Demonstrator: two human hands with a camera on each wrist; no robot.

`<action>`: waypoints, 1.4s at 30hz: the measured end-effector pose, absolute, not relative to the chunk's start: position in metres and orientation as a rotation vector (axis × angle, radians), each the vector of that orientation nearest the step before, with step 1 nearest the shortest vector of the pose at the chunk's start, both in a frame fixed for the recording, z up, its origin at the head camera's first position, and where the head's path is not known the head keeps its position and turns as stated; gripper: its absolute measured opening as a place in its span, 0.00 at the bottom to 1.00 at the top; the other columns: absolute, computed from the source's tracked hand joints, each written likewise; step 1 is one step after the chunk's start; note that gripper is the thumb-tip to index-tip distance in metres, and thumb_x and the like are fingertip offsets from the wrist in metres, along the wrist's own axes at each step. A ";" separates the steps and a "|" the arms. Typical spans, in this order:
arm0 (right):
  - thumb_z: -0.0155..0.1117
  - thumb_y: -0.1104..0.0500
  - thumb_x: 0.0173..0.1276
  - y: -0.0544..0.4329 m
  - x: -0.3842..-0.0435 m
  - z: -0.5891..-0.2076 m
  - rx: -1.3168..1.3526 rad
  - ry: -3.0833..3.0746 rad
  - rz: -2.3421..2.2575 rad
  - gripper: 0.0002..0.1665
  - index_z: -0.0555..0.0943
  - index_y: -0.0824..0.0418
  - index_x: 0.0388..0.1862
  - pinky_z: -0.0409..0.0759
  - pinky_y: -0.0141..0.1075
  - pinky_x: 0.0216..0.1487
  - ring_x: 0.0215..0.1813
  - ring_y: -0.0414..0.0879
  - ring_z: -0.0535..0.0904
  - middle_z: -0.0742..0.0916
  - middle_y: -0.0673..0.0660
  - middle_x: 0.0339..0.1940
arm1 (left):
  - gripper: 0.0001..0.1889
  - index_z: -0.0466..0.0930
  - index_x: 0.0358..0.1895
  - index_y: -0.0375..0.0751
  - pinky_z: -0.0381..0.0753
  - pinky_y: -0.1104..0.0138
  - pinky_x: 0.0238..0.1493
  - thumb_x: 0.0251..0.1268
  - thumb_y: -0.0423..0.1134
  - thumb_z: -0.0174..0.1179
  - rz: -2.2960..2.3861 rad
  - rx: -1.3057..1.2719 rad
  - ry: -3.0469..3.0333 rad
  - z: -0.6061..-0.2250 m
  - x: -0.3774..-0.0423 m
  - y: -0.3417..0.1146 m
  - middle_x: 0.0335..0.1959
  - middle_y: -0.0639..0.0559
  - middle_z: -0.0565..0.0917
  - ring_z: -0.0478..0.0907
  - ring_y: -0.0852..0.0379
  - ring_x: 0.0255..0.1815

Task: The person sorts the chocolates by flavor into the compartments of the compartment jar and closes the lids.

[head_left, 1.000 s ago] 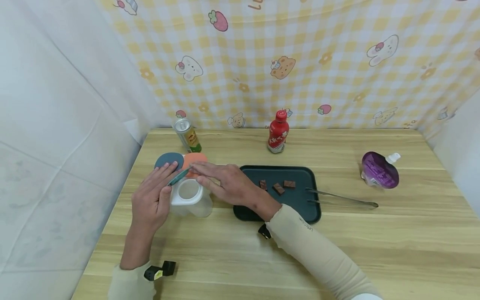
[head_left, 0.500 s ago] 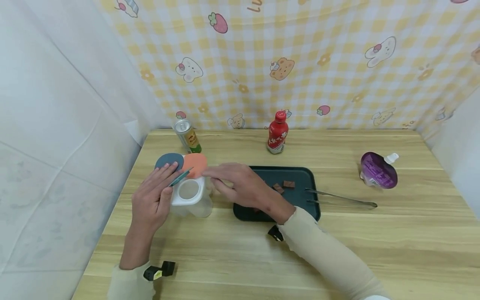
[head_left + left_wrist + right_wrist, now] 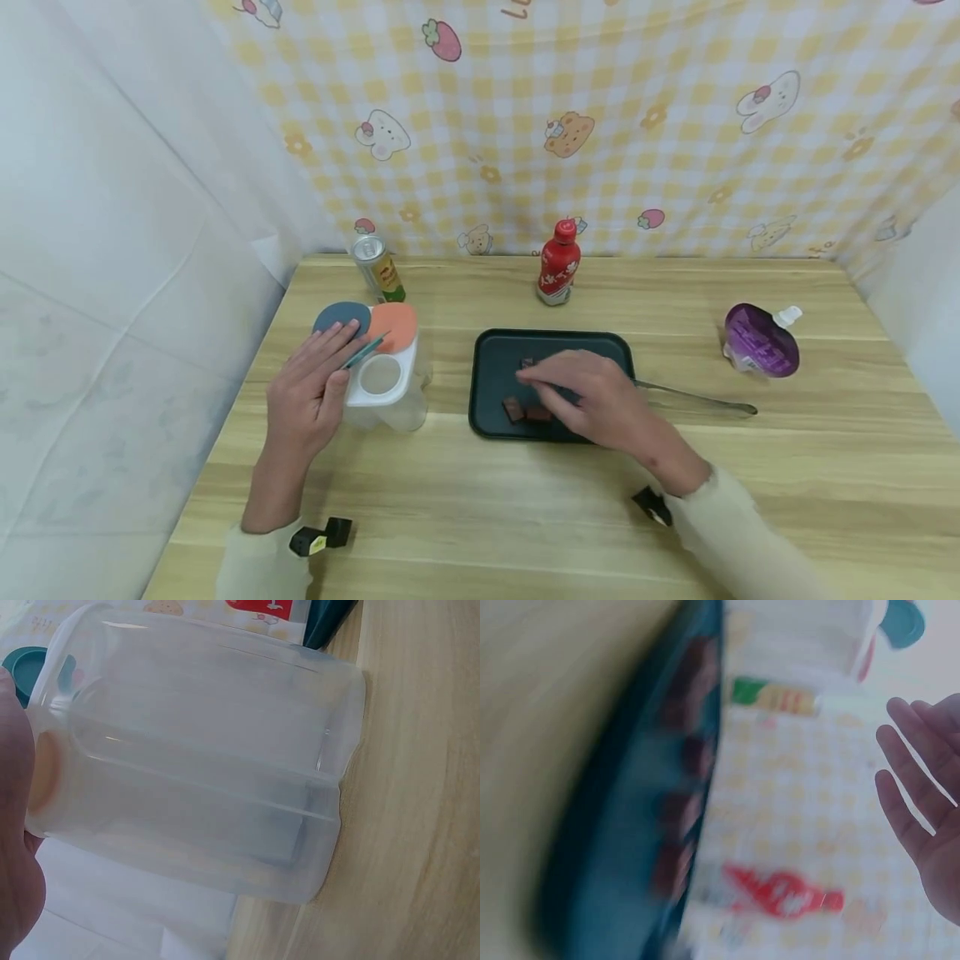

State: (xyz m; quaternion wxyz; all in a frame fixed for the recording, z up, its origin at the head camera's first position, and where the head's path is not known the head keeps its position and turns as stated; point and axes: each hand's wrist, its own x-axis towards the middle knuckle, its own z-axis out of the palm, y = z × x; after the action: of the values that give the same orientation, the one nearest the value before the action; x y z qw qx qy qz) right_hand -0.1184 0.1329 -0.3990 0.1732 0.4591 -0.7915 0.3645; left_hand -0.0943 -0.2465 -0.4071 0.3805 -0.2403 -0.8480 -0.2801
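My left hand (image 3: 303, 400) lies with straight fingers across the top of a translucent multi-compartment container (image 3: 405, 410). Its fingertips touch the blue lid (image 3: 333, 315), and a teal lid (image 3: 365, 350) stands tilted up against the index finger. Beside it is a flat orange lid (image 3: 399, 321); the near round mouth (image 3: 380, 377) is uncovered. The left wrist view shows the container's clear wall (image 3: 202, 750). Over the dark tray (image 3: 491, 362) hovers my right hand (image 3: 596, 396), fingers extended and holding nothing in the right wrist view. Brown chocolate-like pieces (image 3: 513, 408) lie on the tray, some hidden by the hand.
Metal tongs (image 3: 697, 395) lie with their tips toward the tray, partly behind the right hand. At the back stand a can (image 3: 384, 273) and a red bottle (image 3: 558, 268). A purple spouted pouch (image 3: 761, 343) lies at right.
My right hand has moved away from the teal lid, rightward to over the tray. The left hand stays on the container, and the teal lid remains tilted.
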 end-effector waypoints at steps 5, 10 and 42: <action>0.68 0.66 0.67 0.191 -0.106 -0.414 1.137 -2.350 0.964 0.14 0.90 0.59 0.49 0.81 0.31 0.56 0.48 0.46 0.87 0.91 0.49 0.46 | 0.30 0.88 0.56 0.35 0.69 0.54 0.72 0.84 0.56 0.44 -0.719 -0.624 -2.161 -0.406 -0.095 -0.244 0.59 0.43 0.85 0.81 0.38 0.61; 0.73 0.73 0.57 0.244 -0.093 -0.424 0.932 -2.479 0.869 0.21 0.90 0.60 0.50 0.67 0.18 0.63 0.48 0.51 0.87 0.91 0.51 0.46 | 0.30 0.88 0.56 0.35 0.69 0.55 0.72 0.84 0.56 0.44 -0.723 -0.621 -2.157 -0.406 -0.094 -0.244 0.58 0.43 0.85 0.81 0.38 0.60; 0.82 0.63 0.56 0.329 -0.095 -0.452 0.861 -2.813 0.676 0.30 0.85 0.59 0.60 0.62 0.19 0.60 0.58 0.59 0.80 0.85 0.59 0.57 | 0.30 0.88 0.55 0.35 0.69 0.56 0.72 0.84 0.57 0.44 -0.726 -0.606 -2.161 -0.405 -0.093 -0.245 0.59 0.43 0.85 0.81 0.37 0.60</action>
State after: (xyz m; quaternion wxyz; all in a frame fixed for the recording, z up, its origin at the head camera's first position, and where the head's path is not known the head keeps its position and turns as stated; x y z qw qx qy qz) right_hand -0.0950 0.3290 -0.4521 0.0617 0.2846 -0.9302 0.2235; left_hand -0.0926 -0.2453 -0.4052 0.3817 -0.2374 -0.8467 -0.2847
